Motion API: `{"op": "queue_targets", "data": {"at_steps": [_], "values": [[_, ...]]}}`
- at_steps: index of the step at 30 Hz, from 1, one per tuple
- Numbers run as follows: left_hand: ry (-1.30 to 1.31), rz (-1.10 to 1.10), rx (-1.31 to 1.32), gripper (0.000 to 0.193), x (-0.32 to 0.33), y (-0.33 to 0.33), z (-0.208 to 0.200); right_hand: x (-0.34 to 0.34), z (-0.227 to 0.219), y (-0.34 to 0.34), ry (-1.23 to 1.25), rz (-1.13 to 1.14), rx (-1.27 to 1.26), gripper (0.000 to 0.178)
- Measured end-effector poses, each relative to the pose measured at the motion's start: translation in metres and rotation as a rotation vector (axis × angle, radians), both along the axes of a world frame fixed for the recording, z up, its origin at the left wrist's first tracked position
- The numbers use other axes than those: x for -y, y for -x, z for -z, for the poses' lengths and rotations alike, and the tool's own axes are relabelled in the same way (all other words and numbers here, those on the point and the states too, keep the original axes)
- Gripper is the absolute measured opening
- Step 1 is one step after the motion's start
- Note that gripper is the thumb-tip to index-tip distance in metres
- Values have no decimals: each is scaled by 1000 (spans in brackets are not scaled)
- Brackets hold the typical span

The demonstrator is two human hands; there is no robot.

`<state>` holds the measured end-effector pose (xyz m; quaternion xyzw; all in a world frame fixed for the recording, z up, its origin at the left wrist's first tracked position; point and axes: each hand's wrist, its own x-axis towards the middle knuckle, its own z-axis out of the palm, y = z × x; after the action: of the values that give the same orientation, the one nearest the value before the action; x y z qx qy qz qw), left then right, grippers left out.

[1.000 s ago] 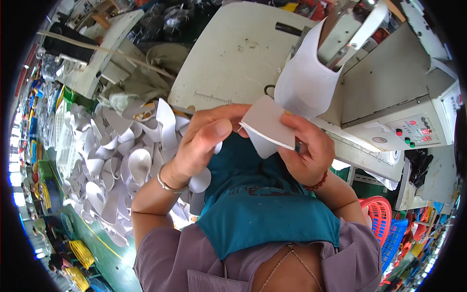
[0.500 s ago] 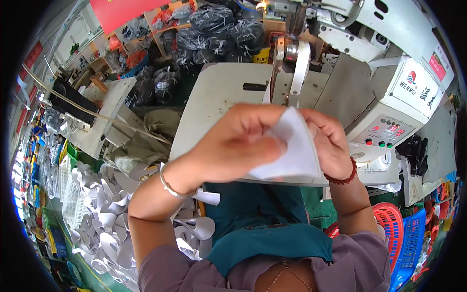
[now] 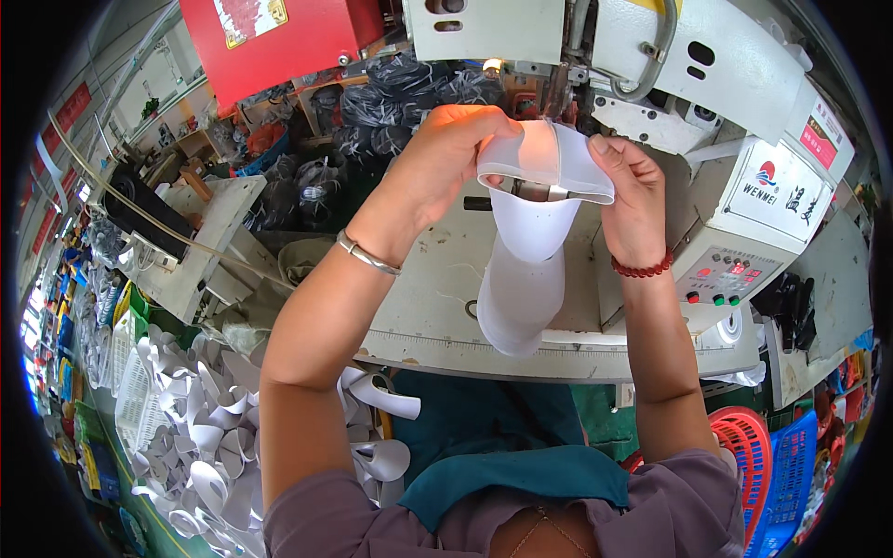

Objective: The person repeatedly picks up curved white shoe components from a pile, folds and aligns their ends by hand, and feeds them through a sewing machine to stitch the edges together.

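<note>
Both my hands hold up a white shoe-upper piece (image 3: 535,226) at the machine's post, its band-like top edge stretched between them. My left hand (image 3: 445,153) pinches the left end, thumb toward the middle. My right hand (image 3: 634,191) grips the right end between thumb and fingers. Through the opening under the band, a bit of metal shows. Below hangs another rounded white piece (image 3: 521,307), over the table's front part; I cannot tell whether the two are joined. The machine head (image 3: 642,121) stands just beyond my hands, and the held piece hides most of the post.
The pale worktable (image 3: 419,316) has a ruler strip along its front edge. A control box (image 3: 721,270) with lit digits and buttons stands right. Many curved white pieces (image 3: 209,428) are heaped at lower left. Red (image 3: 739,432) and blue baskets (image 3: 786,484) stand at lower right.
My hands have moved up and apart, away from my body, toward the machine head. The white piece, folded flat before, is now spread open, and the lower rounded white piece has come into sight.
</note>
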<state>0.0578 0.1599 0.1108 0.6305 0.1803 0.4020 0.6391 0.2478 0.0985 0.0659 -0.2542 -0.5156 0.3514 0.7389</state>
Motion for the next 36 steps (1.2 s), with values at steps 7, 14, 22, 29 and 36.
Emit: {"op": "queue_targets", "data": {"at_steps": [7,14,22,29,36], "values": [[160,46,95,14,-18,-6,4,-10,-2,2,50,-1,-113,14],[178,61,117,22,-24,-17,8,-14,-4,1,123,-113,-216,12],[260,91,140,24,-22,-17,7,-19,-2,2,206,-82,-269,11],[257,104,149,22,-21,-16,8,-18,-3,3,228,-74,-254,10],[283,103,147,23,-21,-15,11,-18,1,3,230,-61,-259,11]]}}
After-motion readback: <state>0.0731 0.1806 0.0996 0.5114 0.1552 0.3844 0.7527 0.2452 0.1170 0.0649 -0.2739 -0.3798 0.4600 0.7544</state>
